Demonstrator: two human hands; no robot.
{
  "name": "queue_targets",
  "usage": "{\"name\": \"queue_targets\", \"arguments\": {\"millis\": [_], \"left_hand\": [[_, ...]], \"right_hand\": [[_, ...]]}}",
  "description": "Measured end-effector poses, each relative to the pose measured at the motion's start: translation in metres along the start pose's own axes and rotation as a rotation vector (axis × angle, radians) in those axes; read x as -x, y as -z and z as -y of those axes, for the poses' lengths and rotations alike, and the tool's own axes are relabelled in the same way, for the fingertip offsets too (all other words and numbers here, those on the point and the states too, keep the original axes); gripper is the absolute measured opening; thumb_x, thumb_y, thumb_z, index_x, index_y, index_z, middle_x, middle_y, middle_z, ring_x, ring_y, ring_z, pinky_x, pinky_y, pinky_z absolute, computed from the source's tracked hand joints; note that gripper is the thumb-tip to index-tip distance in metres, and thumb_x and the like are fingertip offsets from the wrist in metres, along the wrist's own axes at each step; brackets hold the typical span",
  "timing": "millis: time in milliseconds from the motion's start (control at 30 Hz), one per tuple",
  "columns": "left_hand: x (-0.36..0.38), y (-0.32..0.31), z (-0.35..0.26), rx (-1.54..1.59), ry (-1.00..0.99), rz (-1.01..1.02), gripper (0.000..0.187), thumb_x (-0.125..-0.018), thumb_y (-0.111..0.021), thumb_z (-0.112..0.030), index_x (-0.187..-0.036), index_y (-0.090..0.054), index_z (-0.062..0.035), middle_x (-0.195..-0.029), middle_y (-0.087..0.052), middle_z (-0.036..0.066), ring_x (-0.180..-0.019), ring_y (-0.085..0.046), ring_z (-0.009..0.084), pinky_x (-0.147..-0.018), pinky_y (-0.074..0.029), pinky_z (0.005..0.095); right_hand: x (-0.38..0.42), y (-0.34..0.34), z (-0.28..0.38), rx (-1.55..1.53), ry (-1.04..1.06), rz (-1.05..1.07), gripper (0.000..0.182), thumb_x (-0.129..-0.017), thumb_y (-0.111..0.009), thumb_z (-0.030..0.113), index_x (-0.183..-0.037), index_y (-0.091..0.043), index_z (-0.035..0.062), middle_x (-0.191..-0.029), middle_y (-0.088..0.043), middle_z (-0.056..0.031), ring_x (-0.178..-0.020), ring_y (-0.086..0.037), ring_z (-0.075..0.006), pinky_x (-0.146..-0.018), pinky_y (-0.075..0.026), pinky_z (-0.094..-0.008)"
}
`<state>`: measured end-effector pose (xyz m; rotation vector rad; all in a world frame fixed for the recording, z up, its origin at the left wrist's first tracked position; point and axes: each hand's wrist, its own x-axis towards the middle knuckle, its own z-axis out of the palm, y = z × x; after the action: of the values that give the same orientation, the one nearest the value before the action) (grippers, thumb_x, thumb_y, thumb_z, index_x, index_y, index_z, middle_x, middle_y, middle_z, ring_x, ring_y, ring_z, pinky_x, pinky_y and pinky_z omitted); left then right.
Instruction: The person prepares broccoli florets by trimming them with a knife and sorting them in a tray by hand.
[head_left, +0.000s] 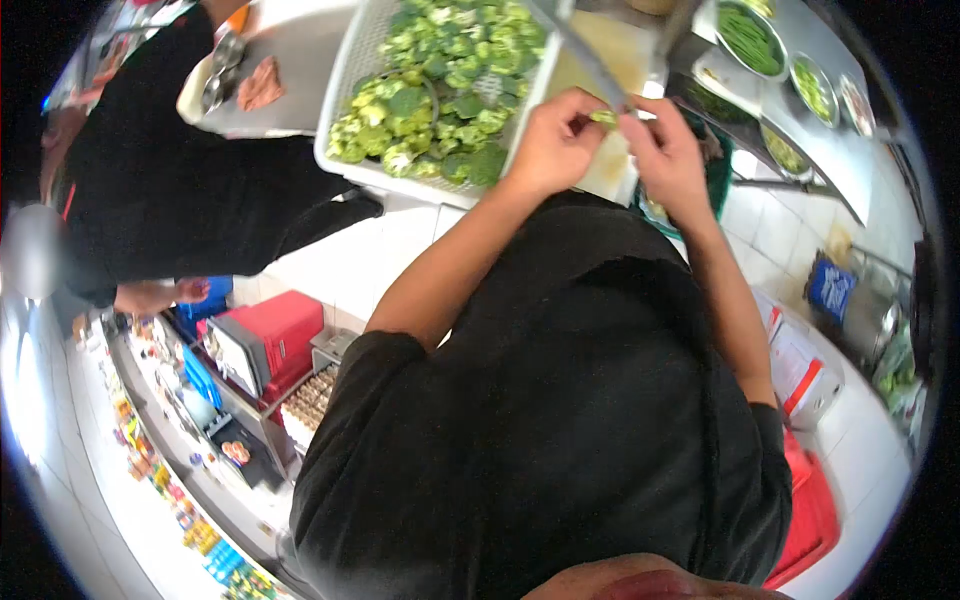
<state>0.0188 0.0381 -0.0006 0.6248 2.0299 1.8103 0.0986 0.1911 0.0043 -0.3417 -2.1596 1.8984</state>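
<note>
My left hand [555, 145] pinches a small light-green piece of broccoli [603, 117] between thumb and fingers. Close beside it, my right hand [668, 160] grips a knife [585, 55], whose blade points up and to the left. Both hands are over the near end of a yellowish cutting board [622, 45]. To the left of the board, a white plastic basket [405, 187] is filled with cut broccoli florets [435, 105]. The knife's handle is mostly hidden inside my right hand.
A green bin [722, 165] stands below my right hand. Bowls with green beans [748, 40] and other cut vegetables sit on the right counter. Another person in black [190, 190] stands at left, near a counter holding a piece of meat [261, 85].
</note>
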Motion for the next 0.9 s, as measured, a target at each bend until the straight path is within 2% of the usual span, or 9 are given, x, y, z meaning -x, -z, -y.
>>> {"name": "queue_targets", "arguments": {"millis": [133, 267, 367, 467, 500, 633, 700, 833, 900], "left_hand": [[0.007, 0.024, 0.000, -0.210, -0.055, -0.038, 0.019, -0.084, -0.070, -0.003, -0.103, -0.068, -0.0040, -0.082, -0.065, 0.002, -0.072, -0.059, 0.0095, -0.063, -0.049, 0.0257], [0.021, 0.081, -0.008, -0.399, -0.242, -0.294, 0.021, -0.083, -0.070, -0.002, -0.105, -0.069, -0.0047, -0.089, -0.066, 0.006, -0.073, -0.060, 0.0125, -0.064, -0.050, 0.0263], [0.036, 0.140, -0.006, -0.550, -0.292, -0.481, 0.021, -0.080, -0.068, 0.003, -0.101, -0.070, -0.0024, -0.085, -0.066, 0.012, -0.071, -0.062, 0.0184, -0.060, -0.051, 0.0297], [0.059, 0.195, -0.002, -0.732, -0.133, -0.632, 0.023, -0.082, -0.068, 0.001, -0.105, -0.070, -0.0022, -0.085, -0.065, 0.012, -0.071, -0.062, 0.0185, -0.062, -0.052, 0.0297], [0.064, 0.209, -0.003, -0.805, -0.101, -0.645, 0.024, -0.082, -0.067, 0.001, -0.106, -0.070, -0.0010, -0.086, -0.065, 0.013, -0.071, -0.062, 0.0203, -0.063, -0.052, 0.0315], [0.079, 0.250, 0.019, -0.967, 0.051, -0.566, 0.031, -0.080, -0.069, -0.003, -0.111, -0.069, -0.0012, -0.092, -0.066, 0.015, -0.075, -0.065, 0.0251, -0.069, -0.053, 0.0355], [0.081, 0.255, 0.022, -0.946, 0.120, -0.514, 0.035, -0.080, -0.070, -0.005, -0.115, -0.068, -0.0018, -0.099, -0.065, 0.016, -0.084, -0.065, 0.0278, -0.076, -0.054, 0.0379], [0.073, 0.249, 0.014, -0.998, -0.021, -0.596, 0.035, -0.081, -0.070, -0.006, -0.115, -0.067, -0.0009, -0.107, -0.064, 0.018, -0.099, -0.063, 0.0356, -0.087, -0.051, 0.0414], [0.059, 0.241, 0.013, -0.964, -0.098, -0.622, 0.034, -0.080, -0.070, -0.006, -0.114, -0.067, -0.0001, -0.106, -0.064, 0.019, -0.098, -0.063, 0.0358, -0.086, -0.051, 0.0412]], "right_hand": [[0.002, 0.031, -0.018, 0.067, -0.116, -0.076, 0.034, -0.096, -0.065, 0.017, -0.126, -0.059, 0.0021, -0.084, -0.063, -0.0020, -0.071, -0.054, -0.0067, -0.062, -0.042, -0.0216], [0.027, 0.070, -0.046, 0.193, -0.177, -0.210, 0.040, -0.096, -0.065, 0.017, -0.132, -0.055, 0.0024, -0.079, -0.060, 0.0001, -0.067, -0.050, -0.0057, -0.059, -0.039, -0.0215], [0.050, 0.101, -0.072, 0.218, -0.273, -0.264, 0.036, -0.097, -0.066, 0.019, -0.126, -0.053, 0.0024, -0.078, -0.059, 0.0005, -0.066, -0.049, -0.0057, -0.058, -0.038, -0.0214], [0.066, 0.125, -0.104, 0.261, -0.321, -0.280, 0.027, -0.097, -0.067, 0.020, -0.113, -0.052, 0.0040, -0.077, -0.058, 0.0005, -0.067, -0.049, -0.0061, -0.058, -0.037, -0.0218], [0.069, 0.122, -0.106, 0.191, -0.280, -0.336, 0.023, -0.097, -0.067, 0.019, -0.101, -0.049, 0.0063, -0.077, -0.058, 0.0001, -0.066, -0.047, -0.0060, -0.056, -0.035, -0.0230], [0.078, 0.136, -0.133, 0.231, -0.280, -0.271, 0.021, -0.098, -0.066, 0.022, -0.093, -0.051, 0.0084, -0.070, -0.045, 0.0056, -0.063, -0.040, -0.0044, -0.054, -0.030, -0.0230], [0.080, 0.134, -0.132, 0.218, -0.334, -0.281, 0.020, -0.099, -0.065, 0.024, -0.097, -0.052, 0.0086, -0.070, -0.050, 0.0041, -0.061, -0.042, -0.0047, -0.052, -0.030, -0.0229], [0.086, 0.136, -0.142, 0.217, -0.381, -0.329, 0.021, -0.099, -0.064, 0.028, -0.103, -0.055, 0.0086, -0.068, -0.054, 0.0015, -0.059, -0.044, -0.0054, -0.050, -0.030, -0.0231], [0.088, 0.136, -0.140, 0.234, -0.422, -0.335, 0.023, -0.099, -0.064, 0.028, -0.106, -0.056, 0.0082, -0.067, -0.054, 0.0016, -0.058, -0.043, -0.0055, -0.050, -0.030, -0.0234]]}}
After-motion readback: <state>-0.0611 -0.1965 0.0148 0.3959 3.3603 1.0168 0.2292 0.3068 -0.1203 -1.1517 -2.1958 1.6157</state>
